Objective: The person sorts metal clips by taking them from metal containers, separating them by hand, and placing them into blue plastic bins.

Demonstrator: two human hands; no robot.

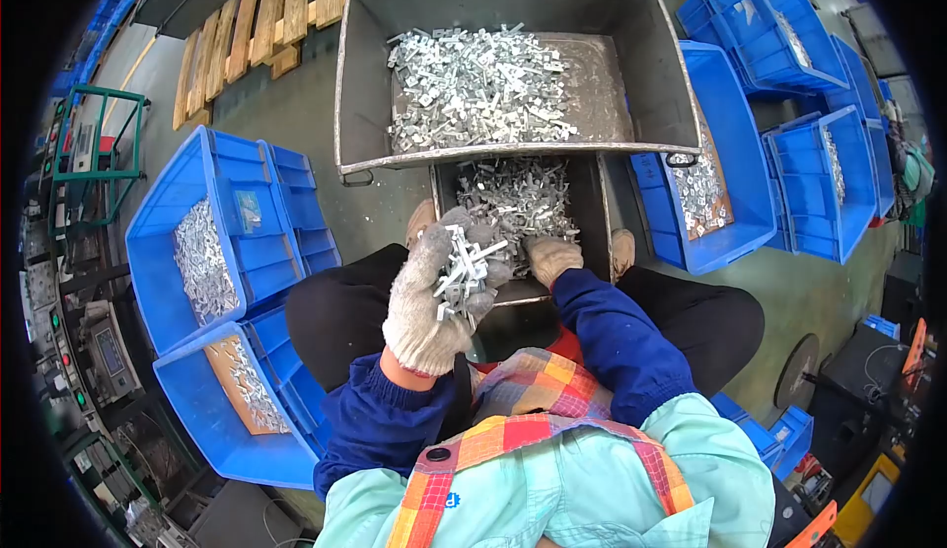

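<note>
My left hand [431, 296], in a dirty white knit glove, is cupped around a heap of small metal parts [466, 270], palm up, above the near edge of the lower metal bin. My right hand [553, 257], gloved too, reaches into that lower bin [604, 215] at its right side and touches the metal parts [521, 198] there; its fingertips are hidden among them. Beyond both hands stands a large grey metal bin [513, 150] with a wide pile of similar pieces [478, 84] on its left and middle floor.
Blue crates holding metal parts stand at the left [158, 242], lower left [187, 430] and right [735, 153], with more at the upper right [789, 15]. Wooden pallets [261, 15] lie at the upper left. Machinery [109, 351] lines the far left.
</note>
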